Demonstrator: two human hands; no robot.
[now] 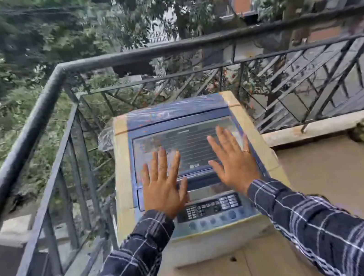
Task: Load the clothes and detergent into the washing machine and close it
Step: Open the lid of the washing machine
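Washing machine (pixel 196 171) sits in the balcony corner against the railing (pixel 52 87), top-loader, lid (pixel 185 147) shut and flat. Lid's long axis runs left-right; its near edge lies under the palms, hinge side likely far. Left hand (pixel 163 184) and right hand (pixel 233 160) hover over it or rest on it (can't tell), fingers (pixel 223 139) spread flat, holding nothing. Both equally near. No clothes or detergent in view.

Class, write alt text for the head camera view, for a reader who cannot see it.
Two open hands, left hand and right hand, spread flat above the closed lid of a top-loading washing machine on a balcony. Its control panel faces the person; a dark metal railing and trees lie beyond.
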